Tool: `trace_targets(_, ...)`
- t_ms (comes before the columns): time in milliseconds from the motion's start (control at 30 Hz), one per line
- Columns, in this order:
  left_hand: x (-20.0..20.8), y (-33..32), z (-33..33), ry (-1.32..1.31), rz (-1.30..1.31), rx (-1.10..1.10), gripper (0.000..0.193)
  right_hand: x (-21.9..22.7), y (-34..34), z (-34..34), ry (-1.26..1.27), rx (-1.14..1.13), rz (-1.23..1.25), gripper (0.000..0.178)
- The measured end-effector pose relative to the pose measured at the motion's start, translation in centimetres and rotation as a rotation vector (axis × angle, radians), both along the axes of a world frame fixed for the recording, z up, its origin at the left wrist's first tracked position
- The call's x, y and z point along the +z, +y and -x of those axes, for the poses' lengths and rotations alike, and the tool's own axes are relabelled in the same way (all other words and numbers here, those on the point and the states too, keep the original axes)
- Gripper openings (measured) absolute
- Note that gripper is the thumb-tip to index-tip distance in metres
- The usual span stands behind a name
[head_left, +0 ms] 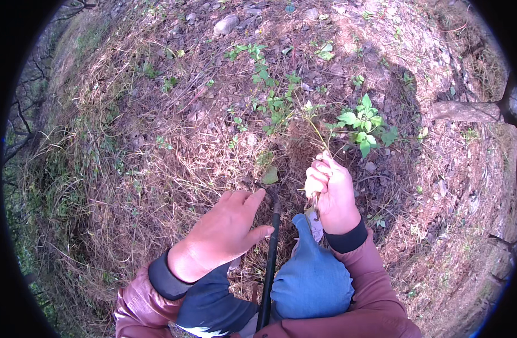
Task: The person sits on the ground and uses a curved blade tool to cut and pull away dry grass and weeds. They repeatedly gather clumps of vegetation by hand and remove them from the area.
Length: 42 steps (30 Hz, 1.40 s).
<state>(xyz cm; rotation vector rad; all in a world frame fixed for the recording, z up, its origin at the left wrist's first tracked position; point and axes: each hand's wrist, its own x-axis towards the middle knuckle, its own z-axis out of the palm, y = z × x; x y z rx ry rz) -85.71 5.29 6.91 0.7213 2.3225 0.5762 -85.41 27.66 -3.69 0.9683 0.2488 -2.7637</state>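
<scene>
My right hand [333, 188] is closed in a pinch round a thin, yellowish plant stem [316, 130], whose sprigs spread above the fingers. What the lower end of the stem joins is hidden by the hand. My left hand [224, 230] holds nothing; its fingers are stretched out and its thumb stands apart, close beside a black pole [271, 265]. The pole rises between my legs, and its far end curves slightly near the dry grass. Just beyond my right hand grows a bright green leafy plant [363, 124].
Dry grass and dead leaves [140, 197] cover the sloping ground. Small green seedlings [276, 107] grow ahead, with a grey stone [227, 24] farther off. A bare branch [467, 111] reaches in from the right. My blue-clad knee [312, 281] is bent below my right hand.
</scene>
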Motion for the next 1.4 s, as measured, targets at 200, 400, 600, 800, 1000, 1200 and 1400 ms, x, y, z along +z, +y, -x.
trace_targets(200,-0.4,-0.1,-0.2,0.036,0.023,0.021,0.068,6.5,-0.8,1.1,0.112,0.034,0.018,0.021)
trace_targets(400,-0.8,0.0,-0.4,0.056,0.004,0.004,0.068,4.4,-1.4,2.0,0.448,0.251,-0.19,0.034)
trace_targets(600,-0.8,-0.6,-0.4,0.083,0.038,0.024,0.068,-17.0,3.3,5.5,-0.41,0.253,-0.884,0.026)
trace_targets(800,-1.0,-1.6,-0.4,0.087,0.089,0.052,0.068,-21.1,8.5,3.5,-0.088,0.293,-1.015,0.025)
trace_targets(1000,-0.9,-1.0,-0.4,0.114,0.069,0.062,0.068,-16.6,8.0,4.8,0.137,0.132,-0.879,0.018)
trace_targets(1200,-0.9,-0.7,-0.4,0.127,0.116,0.111,0.068,-18.5,10.2,4.4,-0.084,0.317,-0.76,0.008)
trace_targets(1400,-1.3,-0.4,-0.5,0.187,0.073,0.111,0.062,-17.7,9.7,4.5,-0.341,0.219,-0.764,0.017)
